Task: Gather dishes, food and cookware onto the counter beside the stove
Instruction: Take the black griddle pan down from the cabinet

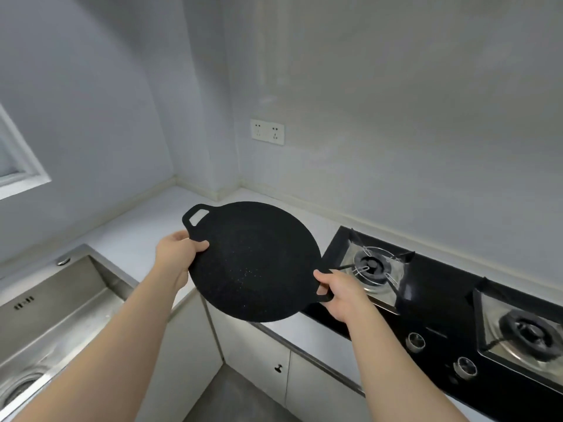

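A round black griddle pan point(256, 260) with two loop handles hangs in the air above the corner of the white counter point(146, 236), just left of the stove. My left hand point(178, 257) grips its left rim, thumb on top, below the far handle. My right hand point(338, 292) grips the near right handle, fingers curled through the loop. The pan tilts slightly toward me.
A black gas stove point(432, 287) with two burners and two knobs sits at the right. A steel sink point(51, 303) lies at the left. White cabinets point(259, 354) stand below the counter. A wall socket point(267, 131) is on the back wall.
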The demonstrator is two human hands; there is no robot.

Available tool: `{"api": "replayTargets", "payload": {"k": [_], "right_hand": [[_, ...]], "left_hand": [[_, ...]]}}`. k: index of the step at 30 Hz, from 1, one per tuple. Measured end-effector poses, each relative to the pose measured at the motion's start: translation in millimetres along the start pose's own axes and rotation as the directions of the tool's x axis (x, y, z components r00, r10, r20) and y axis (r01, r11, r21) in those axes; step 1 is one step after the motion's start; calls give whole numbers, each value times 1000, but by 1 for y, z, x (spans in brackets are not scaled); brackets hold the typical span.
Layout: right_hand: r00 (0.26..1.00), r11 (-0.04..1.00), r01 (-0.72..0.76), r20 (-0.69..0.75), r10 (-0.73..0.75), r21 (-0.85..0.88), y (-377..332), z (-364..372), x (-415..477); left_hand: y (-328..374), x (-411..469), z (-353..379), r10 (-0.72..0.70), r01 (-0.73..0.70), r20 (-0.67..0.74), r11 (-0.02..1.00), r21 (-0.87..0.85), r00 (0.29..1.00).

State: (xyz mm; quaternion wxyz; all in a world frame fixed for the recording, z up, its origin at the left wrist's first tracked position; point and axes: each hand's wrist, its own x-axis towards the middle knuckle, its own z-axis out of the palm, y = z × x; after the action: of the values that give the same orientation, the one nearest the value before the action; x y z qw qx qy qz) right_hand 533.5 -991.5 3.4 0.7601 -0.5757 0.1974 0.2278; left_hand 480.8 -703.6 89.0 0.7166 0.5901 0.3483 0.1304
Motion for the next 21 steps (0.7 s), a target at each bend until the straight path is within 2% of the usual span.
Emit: {"api": "replayTargets", "payload": {"k": [8, 14, 18, 21], "right_hand": [[997, 949, -50, -77, 28, -311, -26, 46, 96], [990, 870, -88, -141, 21, -485, -32, 78, 145], [979, 817, -142, -202, 33, -558, -27, 100, 184], [964, 770, -196, -263, 39, -607, -20, 111, 215]], "left_hand": [[-20, 107, -24, -88, 92, -51, 993, 80, 995], [-41, 178, -34, -179, 177, 15, 979, 99, 984], [-53, 237, -41, -244, 229, 79, 960, 158, 967], [-57, 281, -43, -321, 298, 77, 929, 221, 944]]}}
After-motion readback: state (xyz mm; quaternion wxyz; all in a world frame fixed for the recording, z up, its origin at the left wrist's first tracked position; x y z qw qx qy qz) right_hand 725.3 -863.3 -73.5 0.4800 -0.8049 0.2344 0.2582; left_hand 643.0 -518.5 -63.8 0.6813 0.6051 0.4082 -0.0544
